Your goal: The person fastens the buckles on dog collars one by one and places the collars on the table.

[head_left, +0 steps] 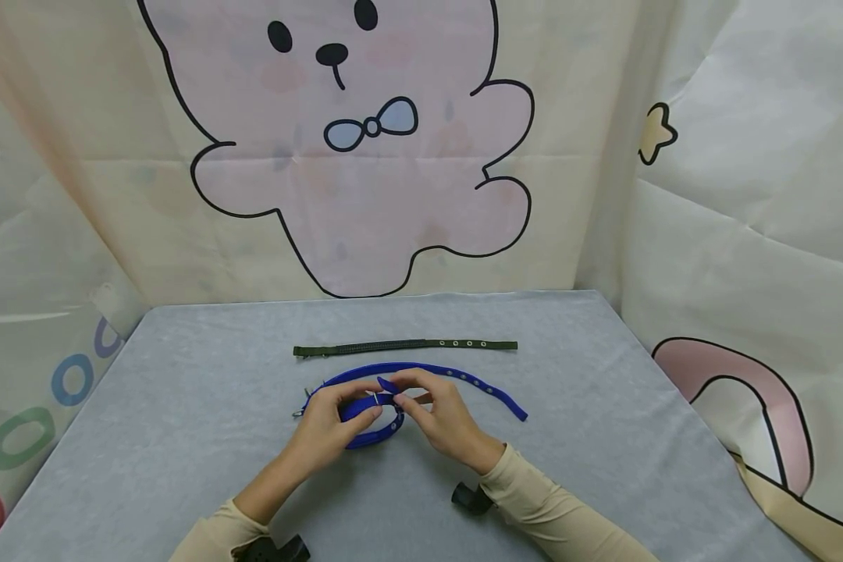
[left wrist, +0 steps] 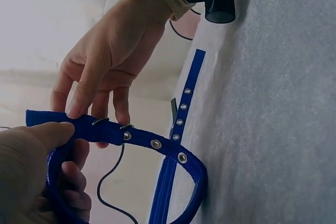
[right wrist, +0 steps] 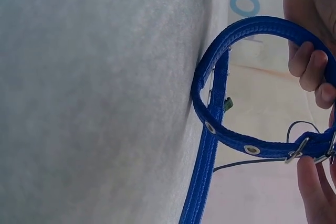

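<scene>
While pinched in left hand [head_left: 329, 419] and right hand [head_left: 444, 414], blue collar [left wrist: 142, 139], green strap [head_left: 405, 345] whole only in head view

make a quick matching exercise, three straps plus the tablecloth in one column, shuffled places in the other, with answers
1 dark green fabric strap with eyelets
2 looped blue fabric strap with eyelets
3 unlooped blue fabric strap with eyelets
4 pale grey cloth tablecloth

A spread beneath the lying straps
B held by the left hand and right hand
C lying farthest back
D lying just in front of the green strap

Pairs: 1-C, 2-B, 3-D, 4-A
</scene>
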Demonstrator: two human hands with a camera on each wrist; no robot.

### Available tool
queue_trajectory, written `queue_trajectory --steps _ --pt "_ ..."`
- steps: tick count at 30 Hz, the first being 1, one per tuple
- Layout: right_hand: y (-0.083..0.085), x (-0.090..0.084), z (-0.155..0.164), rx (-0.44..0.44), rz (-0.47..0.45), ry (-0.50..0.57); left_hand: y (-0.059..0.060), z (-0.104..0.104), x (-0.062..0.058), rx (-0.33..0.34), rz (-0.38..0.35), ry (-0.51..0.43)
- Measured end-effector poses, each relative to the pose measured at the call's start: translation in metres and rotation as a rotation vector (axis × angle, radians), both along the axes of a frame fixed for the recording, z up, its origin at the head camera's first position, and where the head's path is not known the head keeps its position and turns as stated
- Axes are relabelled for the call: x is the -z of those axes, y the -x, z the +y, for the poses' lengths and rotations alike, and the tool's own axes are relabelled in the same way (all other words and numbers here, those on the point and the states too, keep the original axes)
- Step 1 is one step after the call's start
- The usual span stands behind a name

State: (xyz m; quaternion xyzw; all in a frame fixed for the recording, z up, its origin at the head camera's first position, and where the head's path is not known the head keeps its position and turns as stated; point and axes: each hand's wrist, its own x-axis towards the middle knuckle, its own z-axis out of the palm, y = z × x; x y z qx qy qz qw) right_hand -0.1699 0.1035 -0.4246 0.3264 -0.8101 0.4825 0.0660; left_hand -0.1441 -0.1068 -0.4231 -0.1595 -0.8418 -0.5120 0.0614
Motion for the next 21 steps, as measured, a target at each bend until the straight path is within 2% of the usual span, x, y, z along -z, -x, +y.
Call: queue_trajectory --steps 7,15,21 --pt "0.0002 0.0014 -0.0010 0.024 0.001 0.021 0.0011 0.0013 0.0008 -0.023 -0.033 -0.006" --pt "-0.0014 0.0036 -0.0020 0.013 0.018 0.026 -0.0004 0.0047 0.0012 -0.077 -0.041 0.006" --pt "-0.0019 0.0026 -0.0022 -0.003 0.002 0.040 -0.0021 0.0052 0.0031 -0.105 -0.008 0.017"
